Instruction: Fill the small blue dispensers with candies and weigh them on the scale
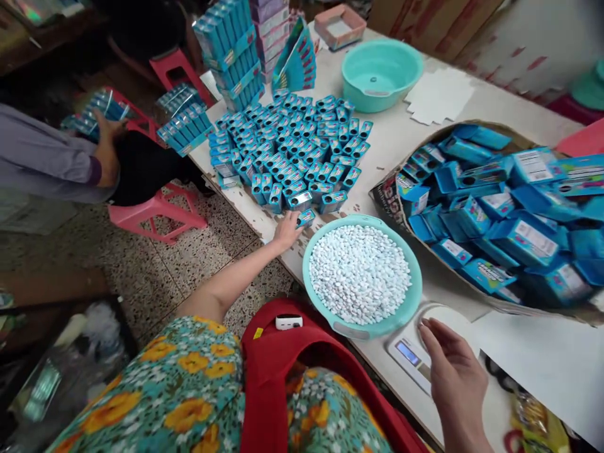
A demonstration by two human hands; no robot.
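My left hand (287, 233) grips a small blue box (306, 218) at the near edge of a large group of similar blue boxes (292, 145) standing on the table. Close to its right is a turquoise basin (415, 286) holding a heap of small white pieces that look like candy or gum. My right hand (457, 374) hovers over a white digital scale (406, 353) with a lit display. Its thumb and fingers are drawn together at the scale's round plate; whatever lies between them is too unclear to name.
A large bag (389, 204) of flat-lying blue cartons is at right. Behind are another turquoise basin (382, 69), a pink tray (340, 28) and stacked blue packs (231, 53). A co-worker (51, 151) holding blue packs sits left, near a pink stool (151, 214).
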